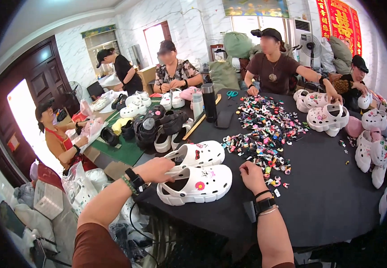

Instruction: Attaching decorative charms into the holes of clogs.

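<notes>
A pair of white clogs stands side by side at the table's near edge. The nearer clog point(218, 184) carries a red flower charm and smaller ones; on the farther clog point(210, 153) sits a red bow charm among others. My left hand point(158, 170) grips the pair at the heel openings, its fingers closed over the straps. To the right of the toes, my right hand point(251, 175) rests low over the table with its fingers curled in; whatever they hold, if anything, is hidden. Just beyond it spreads a heap of small colourful shoe charms point(262, 127).
More white clogs point(328, 117) stand on the black-covered table point(323, 192) at the right. A black bottle point(208, 102), a phone point(224, 119) and teal scissors point(232, 94) lie or stand beyond the charms. Black clogs point(148, 129) crowd the left. Several co-workers sit or stand around.
</notes>
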{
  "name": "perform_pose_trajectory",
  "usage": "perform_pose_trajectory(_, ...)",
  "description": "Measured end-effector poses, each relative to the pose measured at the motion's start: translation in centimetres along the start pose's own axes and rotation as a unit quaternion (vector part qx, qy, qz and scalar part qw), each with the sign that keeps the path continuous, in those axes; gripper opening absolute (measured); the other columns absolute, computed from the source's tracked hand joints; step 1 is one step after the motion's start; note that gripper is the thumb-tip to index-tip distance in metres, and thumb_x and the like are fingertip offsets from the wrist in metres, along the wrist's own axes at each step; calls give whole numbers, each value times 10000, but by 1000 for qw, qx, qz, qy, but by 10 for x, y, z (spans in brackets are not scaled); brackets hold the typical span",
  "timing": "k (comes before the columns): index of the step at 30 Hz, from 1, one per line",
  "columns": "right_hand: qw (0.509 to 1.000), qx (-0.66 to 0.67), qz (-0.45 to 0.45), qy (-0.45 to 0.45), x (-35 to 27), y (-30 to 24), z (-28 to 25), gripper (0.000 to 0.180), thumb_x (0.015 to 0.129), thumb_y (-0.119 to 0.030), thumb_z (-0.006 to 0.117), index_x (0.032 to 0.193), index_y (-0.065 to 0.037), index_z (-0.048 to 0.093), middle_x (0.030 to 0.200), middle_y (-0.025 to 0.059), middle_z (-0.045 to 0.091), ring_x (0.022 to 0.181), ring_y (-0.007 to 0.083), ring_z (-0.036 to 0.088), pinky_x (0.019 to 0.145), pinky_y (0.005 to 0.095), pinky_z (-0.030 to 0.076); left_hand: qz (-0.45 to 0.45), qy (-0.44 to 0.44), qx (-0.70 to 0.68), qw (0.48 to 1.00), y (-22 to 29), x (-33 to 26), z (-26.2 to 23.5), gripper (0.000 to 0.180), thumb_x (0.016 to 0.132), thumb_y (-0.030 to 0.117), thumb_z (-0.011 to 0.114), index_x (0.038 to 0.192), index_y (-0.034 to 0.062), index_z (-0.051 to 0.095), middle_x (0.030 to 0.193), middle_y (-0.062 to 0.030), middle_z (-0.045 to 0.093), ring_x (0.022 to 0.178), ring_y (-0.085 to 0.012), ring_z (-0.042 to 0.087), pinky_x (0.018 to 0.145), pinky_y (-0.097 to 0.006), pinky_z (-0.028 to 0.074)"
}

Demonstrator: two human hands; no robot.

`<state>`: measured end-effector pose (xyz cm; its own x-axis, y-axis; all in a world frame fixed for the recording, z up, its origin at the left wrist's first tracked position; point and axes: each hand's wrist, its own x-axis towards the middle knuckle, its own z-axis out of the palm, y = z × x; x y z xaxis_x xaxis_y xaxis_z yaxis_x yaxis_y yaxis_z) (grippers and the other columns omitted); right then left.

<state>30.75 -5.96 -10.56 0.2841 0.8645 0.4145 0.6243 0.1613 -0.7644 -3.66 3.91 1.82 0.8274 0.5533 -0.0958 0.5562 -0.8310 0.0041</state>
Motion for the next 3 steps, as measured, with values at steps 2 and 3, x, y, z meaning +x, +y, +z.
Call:
perform_pose_trajectory(2, 1000, -11, 7, -15, 1, 0, -1, 73, 837, -45, 617, 887, 2, 640, 823, 192, 672, 778, 347, 668, 699, 400, 528, 37, 27, -2, 999, 1, -1, 1, 311, 819, 326, 684, 826, 24, 608, 843, -186, 616, 842, -382, 610, 743, -465, 478)
perform_pose_trajectory(3, 1000, -14, 16, -22, 2, -1, -1, 77, 847, -57, 617, 891, 1, 642, 833, 192, 677, 786, 343, 671, 709, 398, 531, 32, 20, -4, 999, 1, -2, 1, 311, 819, 326, 684, 826, 24, 608, 843, -186, 616, 842, -382, 610, 743, -465, 478)
